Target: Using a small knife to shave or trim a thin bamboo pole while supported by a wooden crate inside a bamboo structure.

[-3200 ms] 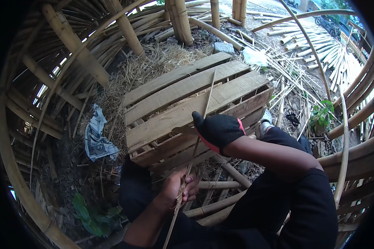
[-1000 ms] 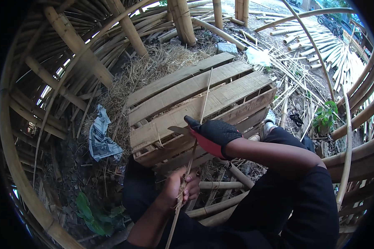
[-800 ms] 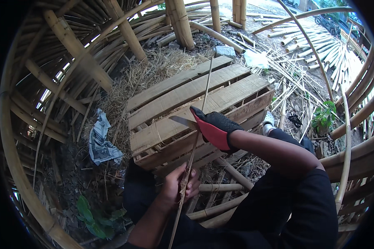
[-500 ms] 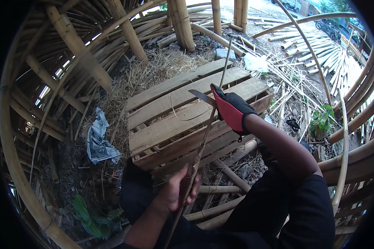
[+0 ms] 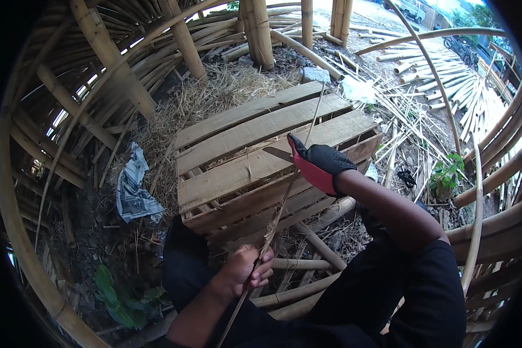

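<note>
A long thin bamboo strip runs slanting from my lap, over the near side of the wooden slatted crate, to the crate's far edge. My bare left hand is closed around its lower part, and the strip is frayed just above the fist. In a red and black glove, my right hand grips a knife whose handle is hidden inside the fingers. The blade points left, crossing the strip; the glove is close to the strip there. A thin shaving lies on the crate's top.
Dry straw is heaped behind the crate. Crumpled newspaper lies to its left. Bamboo poles and a bent rail stand around me. Cut bamboo lengths spread at far right. Green plants grow at lower left.
My left hand has gone from loosely cupping the strip, fingers spread, to a tight fist round it. The knife has tilted so less blade shows, and my right hand has shifted slightly down.
</note>
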`<state>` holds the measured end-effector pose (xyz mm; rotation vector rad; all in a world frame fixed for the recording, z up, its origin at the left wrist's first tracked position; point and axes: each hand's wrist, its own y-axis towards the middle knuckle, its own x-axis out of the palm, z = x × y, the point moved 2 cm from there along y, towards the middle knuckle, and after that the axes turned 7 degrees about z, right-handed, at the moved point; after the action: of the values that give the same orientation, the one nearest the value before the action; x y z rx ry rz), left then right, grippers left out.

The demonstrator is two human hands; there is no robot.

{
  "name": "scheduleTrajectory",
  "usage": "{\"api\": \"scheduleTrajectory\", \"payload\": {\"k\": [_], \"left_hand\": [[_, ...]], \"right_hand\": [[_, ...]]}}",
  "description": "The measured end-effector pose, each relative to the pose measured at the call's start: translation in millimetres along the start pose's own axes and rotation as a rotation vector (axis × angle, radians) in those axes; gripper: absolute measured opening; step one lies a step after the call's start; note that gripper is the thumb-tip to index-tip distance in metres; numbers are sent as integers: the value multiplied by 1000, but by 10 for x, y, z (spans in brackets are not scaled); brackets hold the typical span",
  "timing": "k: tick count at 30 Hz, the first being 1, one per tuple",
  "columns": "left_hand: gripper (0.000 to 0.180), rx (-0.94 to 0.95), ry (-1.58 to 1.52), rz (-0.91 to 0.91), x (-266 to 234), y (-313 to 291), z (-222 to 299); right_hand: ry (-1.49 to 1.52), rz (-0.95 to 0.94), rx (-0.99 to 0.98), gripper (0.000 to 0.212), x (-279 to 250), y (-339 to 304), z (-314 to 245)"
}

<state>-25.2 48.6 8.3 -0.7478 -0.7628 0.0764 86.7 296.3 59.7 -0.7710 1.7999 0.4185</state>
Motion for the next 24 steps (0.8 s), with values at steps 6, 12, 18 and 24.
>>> {"api": "scheduleTrajectory", "payload": {"k": [6,12,18,24], "left_hand": [[25,-15,19,33,4,-39,-36],[18,-13,-6,48,-7,-4,-10],[23,35,4,75,68,-4,22],[24,30,51,94,41,-26,22]], "right_hand": [[-139,-4,-71,55,42,-107,-77],[-21,-82,-159,52,263,-232,-173],[-19,-79,-251,58,278,-184,-111],[581,-316,261,45,376,-114,-98]]}}
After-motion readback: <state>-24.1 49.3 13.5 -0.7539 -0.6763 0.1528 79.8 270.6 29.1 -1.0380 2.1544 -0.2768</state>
